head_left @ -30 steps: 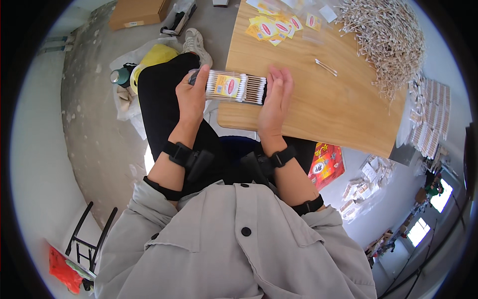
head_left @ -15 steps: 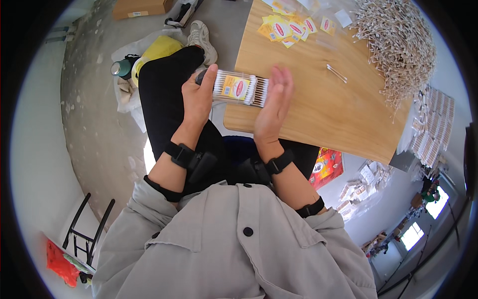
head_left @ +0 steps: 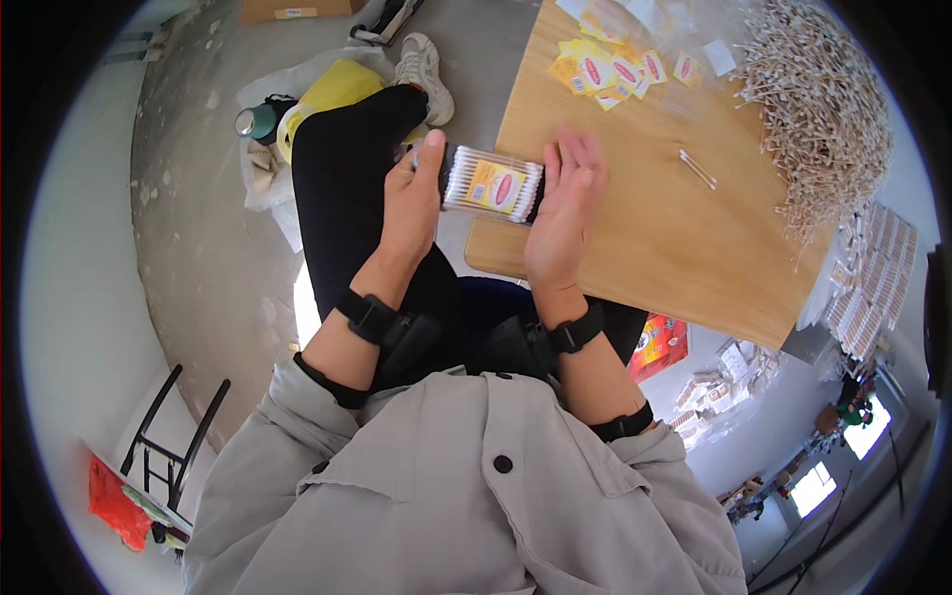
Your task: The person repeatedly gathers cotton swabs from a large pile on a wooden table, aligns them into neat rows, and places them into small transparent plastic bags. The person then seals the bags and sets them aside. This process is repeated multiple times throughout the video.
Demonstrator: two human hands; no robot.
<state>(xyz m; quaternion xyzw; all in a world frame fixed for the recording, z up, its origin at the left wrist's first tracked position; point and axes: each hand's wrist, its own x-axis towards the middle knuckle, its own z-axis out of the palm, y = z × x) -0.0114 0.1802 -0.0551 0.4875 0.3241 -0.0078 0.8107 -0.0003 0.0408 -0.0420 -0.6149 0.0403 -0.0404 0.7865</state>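
My left hand (head_left: pixel 412 198) grips the left end of a clear pack of cotton swabs (head_left: pixel 476 205), thumb on top. Rows of white tips show through the plastic, with a yellow and white label card (head_left: pixel 498 188) over the middle. A dark edge shows at each end of the pack; I cannot make out what it is. My right hand (head_left: pixel 563 213) is upright at the pack's right end, fingers stretched and slightly blurred, palm toward it. Both hands are in front of the wooden table's left edge (head_left: pixel 516 260). Two loose cotton swabs (head_left: pixel 697 170) lie on the tabletop.
Yellow label cards (head_left: pixel 605 71) are scattered at the table's far left, with clear plastic bags beside them. A large heap of cotton swabs (head_left: pixel 818 119) covers the far right. Stacked packs (head_left: pixel 873 283) stand beyond the right edge. A green-capped bottle (head_left: pixel 256 122) is on the floor at left.
The swabs that stuck out at the pack's right end have slid in under the plastic and label. The dark edge there has come into sight. The whole view has shifted slightly.
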